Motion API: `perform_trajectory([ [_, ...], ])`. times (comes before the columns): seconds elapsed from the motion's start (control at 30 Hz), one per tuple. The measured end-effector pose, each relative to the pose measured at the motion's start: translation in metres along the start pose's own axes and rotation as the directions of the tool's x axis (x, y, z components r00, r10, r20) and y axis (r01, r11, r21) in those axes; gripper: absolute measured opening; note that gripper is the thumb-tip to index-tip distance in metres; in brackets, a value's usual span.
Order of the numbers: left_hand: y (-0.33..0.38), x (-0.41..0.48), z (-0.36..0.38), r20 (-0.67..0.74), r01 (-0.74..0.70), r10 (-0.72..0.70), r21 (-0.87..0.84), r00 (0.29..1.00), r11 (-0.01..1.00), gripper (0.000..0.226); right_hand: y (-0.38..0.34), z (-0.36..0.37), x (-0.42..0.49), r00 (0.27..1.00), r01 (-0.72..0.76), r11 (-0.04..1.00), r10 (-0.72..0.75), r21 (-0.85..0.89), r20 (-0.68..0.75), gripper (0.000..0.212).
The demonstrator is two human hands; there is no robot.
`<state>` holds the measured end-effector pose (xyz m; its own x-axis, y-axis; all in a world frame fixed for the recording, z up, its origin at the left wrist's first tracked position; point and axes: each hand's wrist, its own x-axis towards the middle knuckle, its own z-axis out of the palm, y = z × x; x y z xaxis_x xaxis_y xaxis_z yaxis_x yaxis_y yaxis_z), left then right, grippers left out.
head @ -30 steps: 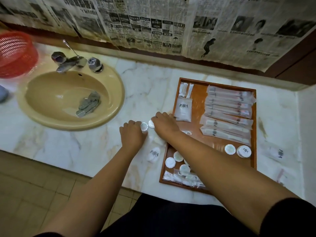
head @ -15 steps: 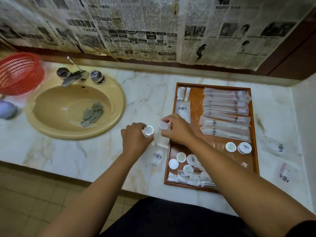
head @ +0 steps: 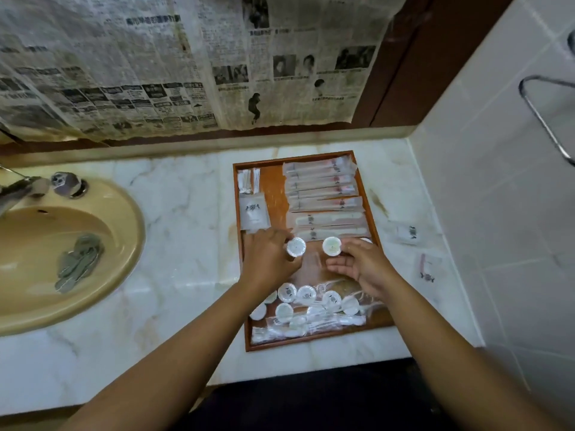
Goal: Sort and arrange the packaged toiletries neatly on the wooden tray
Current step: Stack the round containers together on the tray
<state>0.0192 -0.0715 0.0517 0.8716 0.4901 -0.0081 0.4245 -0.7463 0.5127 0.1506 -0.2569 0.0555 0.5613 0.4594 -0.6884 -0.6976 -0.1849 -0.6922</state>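
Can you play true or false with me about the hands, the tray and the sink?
The left hand holds a round tub over the tray. True.
The right hand is empty. False: it holds a second tub.
The sink has nothing in it. False: a grey rag lies there.
The long packets lie at the tray's far end. True.
Every packet is on the tray. False: two loose packets lie on the counter to its right.

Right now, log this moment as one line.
left hand: holds left round packet | right hand: holds right round packet | place: above wooden tray
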Motion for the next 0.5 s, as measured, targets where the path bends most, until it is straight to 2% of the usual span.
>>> perform_trajectory([
  [0.13, 0.011, 0.009, 0.028, 0.062, -0.068, 0.068, -0.007, 0.996, 0.998, 0.040, 0.004, -0.028, -0.009, 0.998, 0.006, 0.999, -0.003, 0.041, -0.062, 0.015],
  [0.3, 0.035, 0.014, 0.056, 0.101, -0.105, 0.100, 0.050, 0.990, 0.993, 0.032, 0.006, -0.061, -0.015, 0.988, 0.050, 0.993, -0.065, -0.107, -0.140, 0.024],
  [0.5, 0.063, 0.026, 0.088, 0.162, -0.117, 0.101, 0.096, 0.982, 0.988, 0.028, 0.001, -0.087, -0.016, 0.973, 0.062, 0.995, -0.079, -0.080, -0.219, 0.017],
])
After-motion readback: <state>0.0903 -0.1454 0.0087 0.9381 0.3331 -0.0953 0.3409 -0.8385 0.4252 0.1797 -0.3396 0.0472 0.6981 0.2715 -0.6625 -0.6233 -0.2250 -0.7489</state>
